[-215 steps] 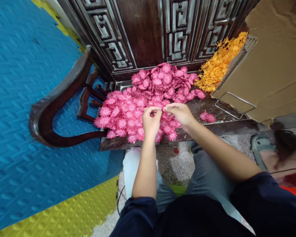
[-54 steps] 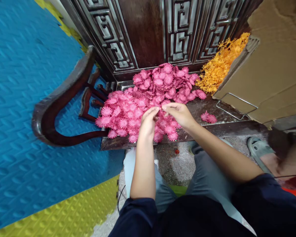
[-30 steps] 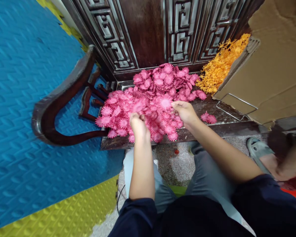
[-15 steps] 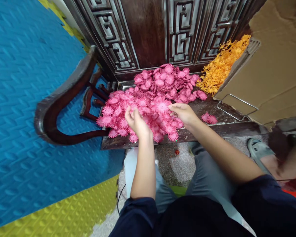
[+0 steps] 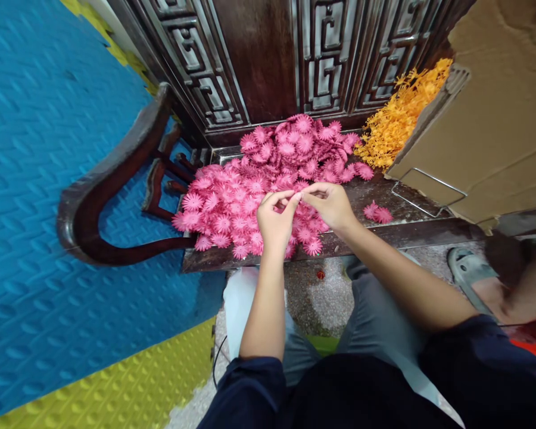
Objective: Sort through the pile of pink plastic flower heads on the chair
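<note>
Above the front of a heap of pink artificial flowers [image 5: 223,205], my two hands meet at the fingertips. My left hand [image 5: 274,220] is closed in a pinch, thumb against forefinger. My right hand [image 5: 333,205] pinches from the other side, its fingertips touching those of the left. Between them is a pink flower, mostly hidden by the fingers and hard to tell from the heap behind. The heap lies on a dark wooden bench seat [image 5: 357,238], and a small pair of loose pink flowers [image 5: 377,213] sits to the right.
Orange artificial flowers [image 5: 386,134] are piled at the back right, beside a large cardboard sheet [image 5: 491,131] and a wire frame [image 5: 417,193]. A curved wooden armrest [image 5: 80,214] bounds the left, a carved backrest [image 5: 263,65] the rear. Another person's sandalled foot [image 5: 473,277] is at right.
My left hand has moved right and closed, meeting my right hand at the fingertips. The pink flower my right hand held in plain view is now mostly covered by fingers.
</note>
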Demonstrator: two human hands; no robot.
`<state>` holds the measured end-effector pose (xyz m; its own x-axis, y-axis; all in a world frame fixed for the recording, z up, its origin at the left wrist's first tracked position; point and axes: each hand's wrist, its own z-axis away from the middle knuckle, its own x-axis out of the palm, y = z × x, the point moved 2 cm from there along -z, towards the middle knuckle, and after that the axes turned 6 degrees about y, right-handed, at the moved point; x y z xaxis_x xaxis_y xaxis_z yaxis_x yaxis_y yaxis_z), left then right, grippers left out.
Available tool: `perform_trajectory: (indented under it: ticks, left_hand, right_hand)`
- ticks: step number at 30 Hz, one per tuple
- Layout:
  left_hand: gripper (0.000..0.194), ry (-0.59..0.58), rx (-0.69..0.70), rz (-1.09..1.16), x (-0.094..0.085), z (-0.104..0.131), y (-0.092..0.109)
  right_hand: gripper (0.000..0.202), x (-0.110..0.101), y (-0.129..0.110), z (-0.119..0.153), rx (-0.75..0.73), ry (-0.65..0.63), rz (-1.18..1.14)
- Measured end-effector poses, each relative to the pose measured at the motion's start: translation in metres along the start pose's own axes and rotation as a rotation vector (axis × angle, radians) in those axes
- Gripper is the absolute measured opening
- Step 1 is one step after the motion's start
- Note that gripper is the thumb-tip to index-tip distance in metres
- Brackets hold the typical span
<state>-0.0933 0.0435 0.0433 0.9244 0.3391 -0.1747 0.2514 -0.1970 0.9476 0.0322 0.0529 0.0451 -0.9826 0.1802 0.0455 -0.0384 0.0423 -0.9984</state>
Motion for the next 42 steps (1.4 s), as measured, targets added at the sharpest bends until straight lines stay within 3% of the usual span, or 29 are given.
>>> perform_trajectory:
  ticks: [3, 7, 14, 23, 30, 35, 42]
  left_hand:
    - [0.015, -0.006, 0.019, -0.014, -0.001, 0.000, 0.000]
    - [0.017, 0.026, 0.037, -0.051, -0.001, -0.001, -0.003]
    - [0.010, 0.059, -0.174, 0.116, 0.002, 0.000, -0.006]
    - [0.006, 0.146, -0.243, 0.252, 0.004, 0.001, -0.009]
    - [0.012, 0.077, -0.368, 0.480, 0.006, -0.001, -0.013]
    - [0.017, 0.017, -0.508, 0.623, 0.008, -0.002, -0.022]
    - [0.024, 0.021, -0.587, 0.680, 0.008, -0.001, -0.021]
  right_hand:
    - [0.007, 0.001, -0.002, 0.002, -0.088, 0.003, 0.097]
    - [0.008, 0.001, -0.002, 0.003, -0.091, 0.008, 0.118]
    - [0.006, 0.002, 0.000, 0.001, -0.045, 0.034, 0.074]
    - [0.008, 0.007, 0.004, 0.003, 0.027, -0.034, 0.010]
    - [0.006, 0.007, 0.000, 0.005, 0.069, -0.016, -0.054]
    - [0.003, 0.006, -0.001, 0.005, 0.209, -0.009, -0.137]
    - [0.003, 0.005, -0.003, 0.006, 0.407, -0.056, -0.234]
